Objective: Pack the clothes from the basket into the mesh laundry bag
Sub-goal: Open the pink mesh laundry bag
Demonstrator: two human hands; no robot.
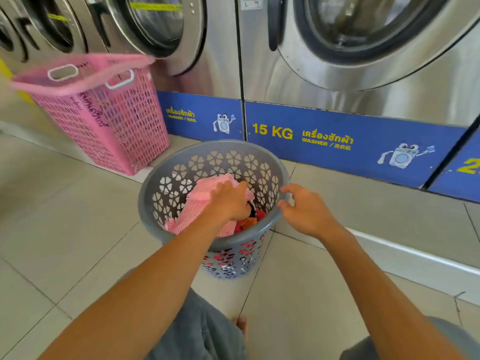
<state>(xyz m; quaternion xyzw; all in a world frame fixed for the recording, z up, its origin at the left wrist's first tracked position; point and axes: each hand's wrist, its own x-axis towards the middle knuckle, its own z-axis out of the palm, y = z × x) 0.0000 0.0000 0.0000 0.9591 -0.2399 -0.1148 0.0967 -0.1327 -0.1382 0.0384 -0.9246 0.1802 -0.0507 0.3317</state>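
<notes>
1. Mesh laundry bag [197,201]: the pink bag lies crumpled inside the grey basket [155,188], draped over the clothes from the far wall down to the near-left rim.
2. Your left hand [230,202] reaches down into the basket, fingers curled over the pink mesh. Whether it pinches the mesh or the dark item just under the fingertips, I cannot tell.
3. Your right hand [305,210] hovers at the basket's right rim, fingers loosely spread, grasping nothing. It looks just clear of the rim, or barely touching it.
4. Risk: if you pull the bag up while clothes lie tangled in it, I judge they could spill over the rim onto the tiled floor [78,203].
5. Risk: the basket is light and unsteadied. A sideways tug could tip it, so brace the rim with your right hand first.
6. Risk: the bag's opening is not visible. Stuffing before you find it would only bunch the mesh.
7. Contents: red and orange clothes [245,223] sit in the basket by its near-right wall, and more colours show through the cut-outs lower down.
8. A pink crate [124,120] stands to the left against the washers [363,61]. Its contents are too blurred to tell.
</notes>
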